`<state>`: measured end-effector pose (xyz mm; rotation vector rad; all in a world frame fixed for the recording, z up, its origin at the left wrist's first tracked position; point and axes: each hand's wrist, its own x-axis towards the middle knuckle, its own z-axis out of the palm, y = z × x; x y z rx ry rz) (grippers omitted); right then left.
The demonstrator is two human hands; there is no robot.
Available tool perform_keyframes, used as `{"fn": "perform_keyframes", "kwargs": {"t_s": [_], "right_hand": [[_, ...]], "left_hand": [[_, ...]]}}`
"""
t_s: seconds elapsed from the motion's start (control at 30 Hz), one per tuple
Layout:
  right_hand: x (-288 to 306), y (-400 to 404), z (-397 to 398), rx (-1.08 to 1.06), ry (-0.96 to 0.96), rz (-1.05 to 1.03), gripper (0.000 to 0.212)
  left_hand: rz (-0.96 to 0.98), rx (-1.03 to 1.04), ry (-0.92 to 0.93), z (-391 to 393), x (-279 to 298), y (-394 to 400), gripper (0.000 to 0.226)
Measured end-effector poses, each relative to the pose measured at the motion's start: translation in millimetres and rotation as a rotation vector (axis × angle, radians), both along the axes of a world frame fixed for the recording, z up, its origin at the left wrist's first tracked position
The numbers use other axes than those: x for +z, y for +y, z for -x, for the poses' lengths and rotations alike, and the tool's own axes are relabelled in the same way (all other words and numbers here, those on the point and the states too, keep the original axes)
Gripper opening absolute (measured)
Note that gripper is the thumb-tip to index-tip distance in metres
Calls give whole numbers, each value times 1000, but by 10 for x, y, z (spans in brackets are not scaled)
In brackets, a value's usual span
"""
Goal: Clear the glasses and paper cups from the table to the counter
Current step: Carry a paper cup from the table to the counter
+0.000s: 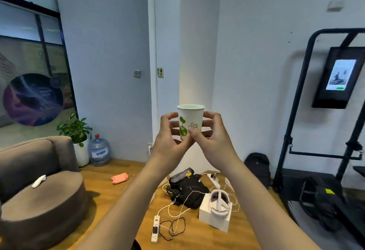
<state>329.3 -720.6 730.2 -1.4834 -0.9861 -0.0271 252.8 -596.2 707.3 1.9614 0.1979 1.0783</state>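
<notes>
A white paper cup with a green leaf print is held upright in mid-air at the centre of the view, in front of a white wall corner. My left hand wraps its left side and base. My right hand grips its right side, thumb pressed on the printed front. Both arms reach forward from the bottom of the view. No table, counter or glasses are in sight.
Below lies a wooden floor with a black bag, power strips and cables, and a white box with a headset. A brown sofa stands left, beside a plant and water bottle. A treadmill stands right.
</notes>
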Motion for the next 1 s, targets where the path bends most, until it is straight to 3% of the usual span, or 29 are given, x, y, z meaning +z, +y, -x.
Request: {"fn": "perform_keyframes", "kwargs": {"t_s": [0.43,0.77,1.0], "right_hand": [[-142,-846,275,-292,26,-7,45],[-166,-2521,558,-548,3,-6,52],[-331,-4134,1042,-732,3,-23,56]], "left_hand": [[-25,-312,-29,-58,-176,-677,70],[29,-684,-100,-187,-150,-2222,64],[16,-922,-87,46,-202,-3819,62]]}}
